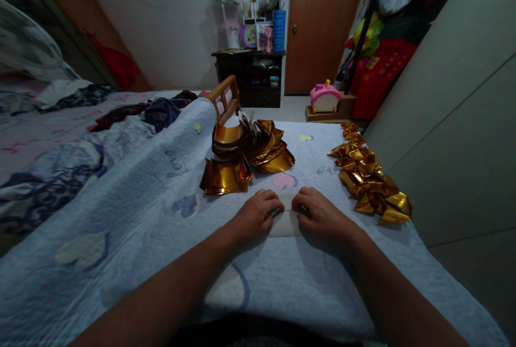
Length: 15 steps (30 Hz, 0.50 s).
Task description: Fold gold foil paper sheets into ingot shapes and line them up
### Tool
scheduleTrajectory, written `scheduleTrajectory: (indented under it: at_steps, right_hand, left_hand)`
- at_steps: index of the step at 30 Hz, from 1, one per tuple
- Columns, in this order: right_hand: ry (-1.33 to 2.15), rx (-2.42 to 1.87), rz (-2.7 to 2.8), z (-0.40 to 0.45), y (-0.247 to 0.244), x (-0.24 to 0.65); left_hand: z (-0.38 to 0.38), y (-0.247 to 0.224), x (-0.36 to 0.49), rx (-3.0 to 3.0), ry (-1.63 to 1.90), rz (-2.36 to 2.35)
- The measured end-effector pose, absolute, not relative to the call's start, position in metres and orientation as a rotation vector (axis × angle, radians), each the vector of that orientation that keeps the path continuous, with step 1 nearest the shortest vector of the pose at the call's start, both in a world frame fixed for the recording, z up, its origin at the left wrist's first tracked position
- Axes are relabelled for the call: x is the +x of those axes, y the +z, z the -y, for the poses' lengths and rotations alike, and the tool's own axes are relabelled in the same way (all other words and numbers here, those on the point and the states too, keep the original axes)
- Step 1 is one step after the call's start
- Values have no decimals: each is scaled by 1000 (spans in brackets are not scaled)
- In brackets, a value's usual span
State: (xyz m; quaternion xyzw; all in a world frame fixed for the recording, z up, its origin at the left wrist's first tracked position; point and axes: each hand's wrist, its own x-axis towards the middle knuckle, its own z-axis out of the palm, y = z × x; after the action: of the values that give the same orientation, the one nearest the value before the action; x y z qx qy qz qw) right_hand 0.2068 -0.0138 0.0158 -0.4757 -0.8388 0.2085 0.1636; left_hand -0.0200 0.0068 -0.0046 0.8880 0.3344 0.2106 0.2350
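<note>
No legible writing, our left hand and right hand curled, fingertips pressing a pale flat paper sheet between them on quilted bed, glossy gold foil sheets just beyond left hand, folded gold pieces right of right hand.

Dim indoor scene, lit softly from above and ahead, with the pale back wall brightest. Strong wide-angle distortion: tilted brown wooden door, bowed wall lines, stretched forearms at the bottom edge. Bright glints on the stack of shiny gold foil sheets and the row of folded gold foil pieces near the right edge of the light blue quilted bedspread. Soft shadow under both hands. Murky left and right corners; slight overall softness and grain.
</note>
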Motion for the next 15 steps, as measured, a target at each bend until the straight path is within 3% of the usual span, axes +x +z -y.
scheduleTrajectory:
  at_steps: [6, 15]
  right_hand:
    - [674, -1394, 2491, 19, 27, 212]
    - [673, -1417, 2550, 21, 28, 211]
  left_hand:
    - [-8, 14, -37, 2368, 388, -691]
    - [-9, 15, -36, 2352, 468, -730]
